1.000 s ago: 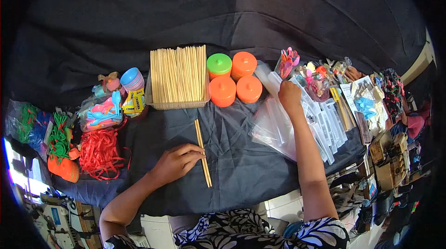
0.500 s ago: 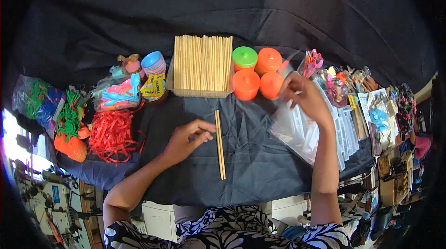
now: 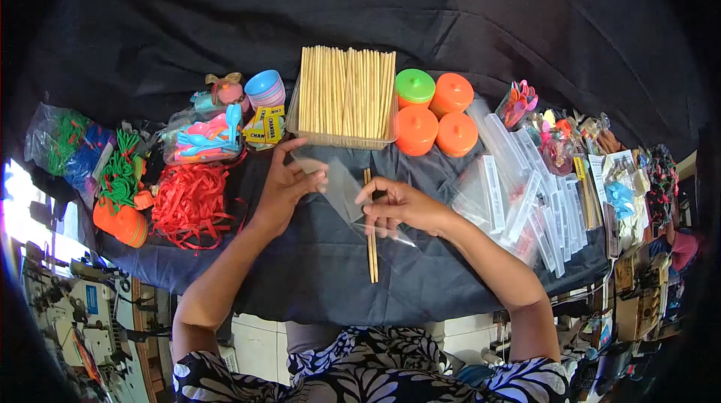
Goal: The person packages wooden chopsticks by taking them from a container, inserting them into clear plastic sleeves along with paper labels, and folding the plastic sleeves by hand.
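Note:
A clear plastic bag (image 3: 342, 189), narrow and see-through, stretches slantwise between my two hands above the dark cloth. My left hand (image 3: 291, 184) is closed on its upper left part, index finger raised along the edge. On the other side, my right hand (image 3: 405, 206) pinches the bag between thumb and fingers. Beneath the bag and the right fingertips lies a pair of wooden chopsticks (image 3: 372, 262), side by side on the cloth and partly covered. Behind the hands stands a clear tray (image 3: 342, 141) packed with many more chopsticks (image 3: 347, 91).
Orange lidded pots (image 3: 417, 131) and a green-lidded one (image 3: 415, 86) stand right of the tray. Clear plastic sleeves (image 3: 518, 200) are heaped at right. On the left sit red ribbon strips (image 3: 191, 208), plastic spoons (image 3: 206, 140), stacked blue-pink cups (image 3: 265, 89) and green cord (image 3: 120, 178).
My right hand has come from the plastic sleeves at right to the middle, bringing a clear plastic bag. My left hand has risen and taken hold of it. The view has shifted slightly.

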Demonstrator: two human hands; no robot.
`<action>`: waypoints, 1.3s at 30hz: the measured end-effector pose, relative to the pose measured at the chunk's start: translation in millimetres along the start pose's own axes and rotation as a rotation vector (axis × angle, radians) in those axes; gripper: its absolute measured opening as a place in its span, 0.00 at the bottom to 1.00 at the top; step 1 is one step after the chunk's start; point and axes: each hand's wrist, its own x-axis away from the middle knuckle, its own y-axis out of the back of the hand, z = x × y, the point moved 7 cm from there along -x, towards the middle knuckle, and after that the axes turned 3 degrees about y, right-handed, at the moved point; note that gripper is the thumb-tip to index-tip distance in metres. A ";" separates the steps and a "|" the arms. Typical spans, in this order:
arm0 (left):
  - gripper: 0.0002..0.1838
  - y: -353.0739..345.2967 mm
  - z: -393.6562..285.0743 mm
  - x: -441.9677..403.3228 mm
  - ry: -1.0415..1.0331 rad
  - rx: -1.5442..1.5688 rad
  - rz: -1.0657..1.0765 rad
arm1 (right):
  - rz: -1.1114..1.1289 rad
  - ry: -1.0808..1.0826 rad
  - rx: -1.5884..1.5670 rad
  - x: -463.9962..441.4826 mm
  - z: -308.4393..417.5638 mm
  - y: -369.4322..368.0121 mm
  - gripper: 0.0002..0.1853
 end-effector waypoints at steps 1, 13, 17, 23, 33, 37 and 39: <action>0.32 7.4 3.9 -2.8 0.008 -0.005 -0.065 | 0.007 -0.029 0.041 0.4 -3.0 -4.3 0.18; 0.27 -16.2 -47.8 19.8 -0.379 -1.469 -0.301 | -0.241 0.225 1.205 14.6 26.4 -1.0 0.24; 0.18 -60.8 -30.9 29.2 -0.616 -1.376 0.156 | -0.117 0.435 1.577 12.9 36.6 -6.4 0.20; 0.15 -75.5 16.4 37.0 -0.452 -1.146 0.547 | -0.023 0.565 1.557 15.8 30.9 -1.0 0.11; 0.13 -69.7 17.1 30.2 -0.379 -1.060 0.577 | 0.108 0.369 1.656 28.8 28.0 8.8 0.07; 0.13 -68.6 15.8 32.5 -0.301 -1.037 0.546 | 0.031 0.417 1.659 48.4 40.6 13.6 0.07; 0.14 -69.2 17.0 34.9 -0.255 -1.012 0.559 | -0.031 0.294 1.559 61.2 50.5 21.9 0.06</action>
